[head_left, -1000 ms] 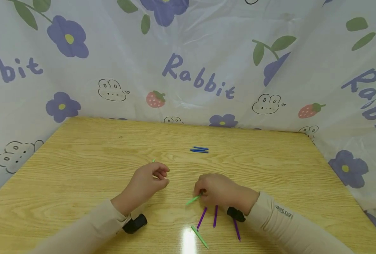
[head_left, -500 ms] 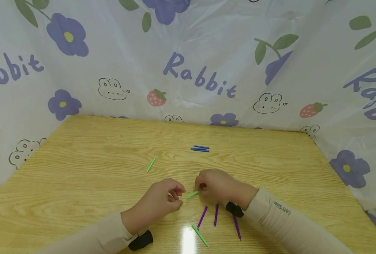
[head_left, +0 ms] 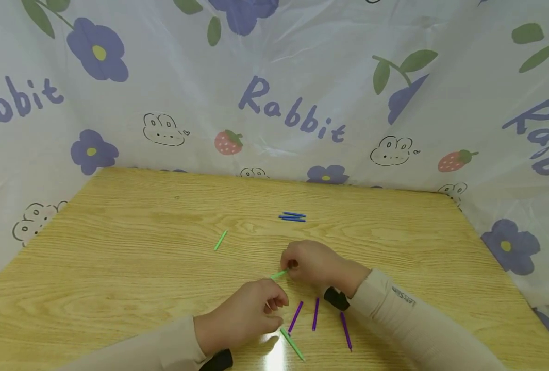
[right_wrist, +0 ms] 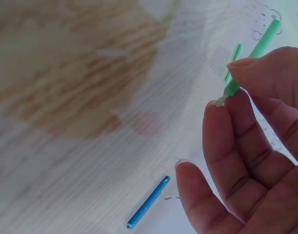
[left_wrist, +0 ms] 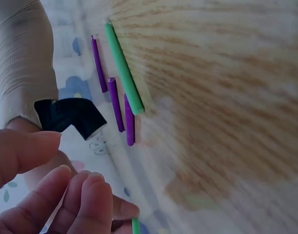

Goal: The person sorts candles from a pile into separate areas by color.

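The right hand (head_left: 313, 263) holds a green stick (head_left: 279, 274) in a tight pinch: the right wrist view shows the thumb on one side and fingertips on the other, close to its narrow, pale-tipped end, while the thicker length runs out past the thumb. In the head view that length slants left and toward the person, its free end reaching the edge of the left hand (head_left: 244, 314); whether the two touch cannot be told. The left hand's grip is part-way spread, holding nothing, with a gap between thumb and loosely bent fingers. Its thumb tip is right by the upper end of a second green stick (head_left: 293, 344), which lies slanted on the tabletop (head_left: 139, 232); contact there is unclear. Closest to this stick is the leftmost purple stick (head_left: 295, 317), their ends nearly meeting, so it crowds the side toward the right arm. A middle purple stick (head_left: 315, 314) lies just beyond it, and a right-hand purple stick (head_left: 346, 332) rests near the right sleeve (head_left: 413, 314). Farther off, well apart from both hands, are a third green stick (head_left: 220, 240) and a close bunch of blue sticks (head_left: 293, 217), nearly parallel.
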Action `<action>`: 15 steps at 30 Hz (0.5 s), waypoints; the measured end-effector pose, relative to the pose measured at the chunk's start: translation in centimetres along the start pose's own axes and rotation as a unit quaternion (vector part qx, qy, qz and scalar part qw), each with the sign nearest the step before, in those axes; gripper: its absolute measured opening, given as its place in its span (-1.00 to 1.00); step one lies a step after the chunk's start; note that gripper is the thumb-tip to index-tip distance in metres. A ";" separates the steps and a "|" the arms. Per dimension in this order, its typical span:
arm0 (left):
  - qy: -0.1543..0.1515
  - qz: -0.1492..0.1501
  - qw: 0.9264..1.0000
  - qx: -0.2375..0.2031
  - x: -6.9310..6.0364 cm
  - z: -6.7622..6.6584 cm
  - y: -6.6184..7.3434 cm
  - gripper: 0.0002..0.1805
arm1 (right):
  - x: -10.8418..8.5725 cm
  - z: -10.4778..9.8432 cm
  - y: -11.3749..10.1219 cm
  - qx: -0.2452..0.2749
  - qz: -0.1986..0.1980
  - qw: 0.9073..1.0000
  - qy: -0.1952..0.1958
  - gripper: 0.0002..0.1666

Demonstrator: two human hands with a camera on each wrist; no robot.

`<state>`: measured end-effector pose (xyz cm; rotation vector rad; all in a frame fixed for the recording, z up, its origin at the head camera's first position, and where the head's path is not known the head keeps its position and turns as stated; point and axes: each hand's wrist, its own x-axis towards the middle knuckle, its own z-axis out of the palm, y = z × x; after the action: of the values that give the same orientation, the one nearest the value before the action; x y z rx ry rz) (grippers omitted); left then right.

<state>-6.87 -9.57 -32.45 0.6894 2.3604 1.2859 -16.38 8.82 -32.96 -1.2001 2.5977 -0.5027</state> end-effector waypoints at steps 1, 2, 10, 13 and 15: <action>-0.004 0.002 1.000 0.007 0.1 0.1 0.0 -0.81 | 0.1 0.0 0.0 0.002 0.003 1.000 -0.001 -0.85; -0.007 0.007 1.000 0.016 0.1 0.2 0.0 -0.80 | 0.2 0.0 0.1 0.005 0.004 1.000 -0.001 -0.85; -0.055 0.021 0.997 0.052 0.4 0.8 0.0 -0.81 | 1.2 0.0 0.3 0.030 0.006 1.000 0.001 -0.85; -0.071 0.017 0.995 0.073 0.6 1.0 0.1 -0.81 | 1.6 -0.1 0.2 0.035 0.011 0.999 -0.001 -0.85; -0.081 0.012 0.992 0.092 0.7 1.2 0.2 -0.81 | 1.8 -0.1 0.1 0.037 0.015 0.999 -0.004 -0.85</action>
<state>-6.74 -8.31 -32.97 0.8456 2.3626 0.9888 -17.63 7.49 -33.02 -1.1356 2.5635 -0.5805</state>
